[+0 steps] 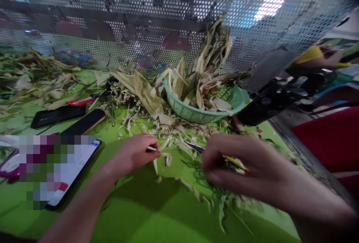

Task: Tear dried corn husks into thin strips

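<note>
Clock positions are read about the pale strip (166, 155), with twelve at the table's far side. The strip, apparently dried husk, lies over the near middle of the green table (134, 220), its free end curling. The left hand (137, 152), at nine, holds it with thumb and forefinger pinched together, the other fingers curled. The right hand (238, 164), at three, is blurred; its fingers close narrowly around a pointed tool (196, 147), whose blade projects towards the strip and whose yellow handle shows within the curled grip. At one stands the green basket (193, 116), holding broad dry husks (202, 93); more husk is heaped at twelve. A loose curled strip (193, 190) lies between four and five, and a phone (91, 159) at nine, beyond the left wrist.

Handling (judged): the strip should be very light, thin and papery, flexible across its width but liable to split lengthwise or crack at a sharp fold. It is best taken flat between thumb and forefinger near one end, with light pressure, leaving the curl free.
</note>
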A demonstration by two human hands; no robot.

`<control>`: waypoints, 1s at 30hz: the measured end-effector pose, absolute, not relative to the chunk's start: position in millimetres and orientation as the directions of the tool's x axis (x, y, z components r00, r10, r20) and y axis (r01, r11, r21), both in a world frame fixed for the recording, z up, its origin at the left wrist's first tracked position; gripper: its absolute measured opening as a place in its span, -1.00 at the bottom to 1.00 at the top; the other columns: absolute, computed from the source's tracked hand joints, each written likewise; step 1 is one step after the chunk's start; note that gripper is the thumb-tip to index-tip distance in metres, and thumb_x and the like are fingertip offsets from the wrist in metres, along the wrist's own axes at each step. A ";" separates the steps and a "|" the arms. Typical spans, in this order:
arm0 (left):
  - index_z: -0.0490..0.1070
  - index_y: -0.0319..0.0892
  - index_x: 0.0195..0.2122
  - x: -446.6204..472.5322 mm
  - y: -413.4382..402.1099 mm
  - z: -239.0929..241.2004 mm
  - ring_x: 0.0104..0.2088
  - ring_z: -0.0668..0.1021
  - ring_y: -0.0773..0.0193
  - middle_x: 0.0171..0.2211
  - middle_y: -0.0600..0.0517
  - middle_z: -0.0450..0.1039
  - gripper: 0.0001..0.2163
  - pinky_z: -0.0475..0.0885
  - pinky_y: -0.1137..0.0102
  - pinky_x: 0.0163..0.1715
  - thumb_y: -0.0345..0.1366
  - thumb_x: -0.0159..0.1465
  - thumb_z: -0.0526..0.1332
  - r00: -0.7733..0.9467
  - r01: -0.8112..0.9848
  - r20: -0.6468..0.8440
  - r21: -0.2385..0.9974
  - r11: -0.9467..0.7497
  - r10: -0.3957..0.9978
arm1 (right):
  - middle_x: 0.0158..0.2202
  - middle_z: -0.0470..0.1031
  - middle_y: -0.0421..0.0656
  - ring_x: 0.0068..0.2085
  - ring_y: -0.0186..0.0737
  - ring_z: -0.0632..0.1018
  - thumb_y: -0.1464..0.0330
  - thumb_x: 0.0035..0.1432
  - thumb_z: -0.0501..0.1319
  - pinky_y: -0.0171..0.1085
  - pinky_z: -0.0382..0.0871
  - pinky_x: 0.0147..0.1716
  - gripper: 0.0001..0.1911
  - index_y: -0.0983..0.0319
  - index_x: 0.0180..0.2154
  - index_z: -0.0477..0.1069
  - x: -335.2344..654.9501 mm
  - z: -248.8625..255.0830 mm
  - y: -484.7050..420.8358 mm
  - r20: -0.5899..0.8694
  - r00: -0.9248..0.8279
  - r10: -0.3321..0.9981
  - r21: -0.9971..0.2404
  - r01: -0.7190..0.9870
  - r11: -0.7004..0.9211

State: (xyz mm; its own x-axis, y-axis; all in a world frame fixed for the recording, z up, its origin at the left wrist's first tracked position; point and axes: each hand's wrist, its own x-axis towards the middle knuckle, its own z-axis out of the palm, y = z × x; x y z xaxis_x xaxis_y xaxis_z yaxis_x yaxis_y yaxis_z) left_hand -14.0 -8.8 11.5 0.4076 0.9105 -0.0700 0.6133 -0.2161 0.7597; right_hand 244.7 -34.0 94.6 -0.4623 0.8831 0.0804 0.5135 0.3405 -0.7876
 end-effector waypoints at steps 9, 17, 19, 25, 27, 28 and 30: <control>0.54 -0.05 -0.24 -16.7 -8.6 7.9 -0.18 0.50 0.07 -0.21 -0.01 0.54 -0.82 0.28 0.28 -0.17 -0.15 0.16 0.28 0.357 0.655 -0.010 0.716 -0.242 0.934 | -0.46 0.44 -0.08 -0.43 -0.16 0.40 0.35 0.10 0.20 -0.23 0.13 -0.46 -0.90 0.21 -0.45 0.37 234.3 19.1 2.1 0.090 -0.600 0.795 -0.031 0.796 0.604; 0.50 -0.07 -0.11 -14.2 -5.8 15.3 -0.06 0.47 0.11 -0.06 -0.03 0.47 -0.77 0.31 0.21 -0.04 -0.17 0.26 0.18 0.287 0.684 0.031 0.693 -0.228 0.957 | -0.51 0.38 -0.23 -0.47 -0.29 0.38 0.20 0.09 0.25 -0.29 0.21 -0.44 -0.79 0.20 -0.46 0.39 257.1 30.9 24.9 -0.009 -0.304 0.953 -0.871 0.471 0.142; 0.49 -0.09 -0.12 -11.2 -6.5 16.7 -0.08 0.48 0.13 -0.07 -0.04 0.47 -0.78 0.35 0.23 -0.08 -0.18 0.27 0.17 0.247 0.616 0.043 0.764 -0.191 0.968 | -0.51 0.37 -0.25 -0.49 -0.32 0.36 0.18 0.03 0.31 -0.31 0.22 -0.47 -0.77 0.20 -0.45 0.39 256.9 30.9 27.4 -0.044 -0.234 0.971 -0.966 0.257 0.019; 0.48 -0.08 -0.06 8.4 -11.9 21.0 -0.10 0.51 0.12 -0.09 -0.07 0.50 -0.69 0.38 0.27 -0.14 -0.06 0.26 0.17 0.208 0.295 -0.055 0.955 -0.009 0.977 | -0.52 0.35 -0.27 -0.54 -0.39 0.32 0.22 -0.04 0.39 -0.36 0.20 -0.53 -0.74 0.22 -0.45 0.39 244.8 31.0 21.8 -0.124 -0.182 0.975 -0.991 -0.018 -0.129; 0.48 -0.09 -0.04 17.1 -13.9 27.1 -0.07 0.50 0.09 -0.07 -0.10 0.50 -0.66 0.37 0.25 -0.13 -0.06 0.24 0.19 0.234 0.220 -0.067 0.975 0.015 0.970 | -0.52 0.34 -0.27 -0.53 -0.39 0.31 0.21 -0.03 0.39 -0.36 0.19 -0.53 -0.73 0.23 -0.44 0.40 241.4 32.7 18.4 -0.118 -0.197 0.973 -0.992 -0.016 -0.123; 0.48 -0.11 -0.04 21.6 -14.7 30.8 -0.07 0.50 0.09 -0.06 -0.11 0.50 -0.66 0.37 0.25 -0.12 -0.06 0.24 0.19 0.248 0.193 -0.055 0.981 0.006 0.967 | -0.53 0.33 -0.27 -0.53 -0.39 0.30 0.20 -0.03 0.39 -0.36 0.18 -0.53 -0.73 0.23 -0.44 0.40 240.0 33.4 16.6 -0.109 -0.208 0.972 -0.994 0.001 -0.111; 0.46 -0.13 -0.04 31.2 -15.4 37.5 -0.10 0.51 0.12 -0.06 -0.10 0.49 -0.66 0.38 0.26 -0.13 -0.08 0.24 0.20 0.290 0.175 -0.027 0.984 -0.025 0.957 | -0.52 0.32 -0.28 -0.52 -0.39 0.28 0.19 0.00 0.38 -0.36 0.15 -0.52 -0.73 0.23 -0.43 0.41 237.6 34.5 12.7 -0.095 -0.244 0.965 -0.995 0.048 -0.086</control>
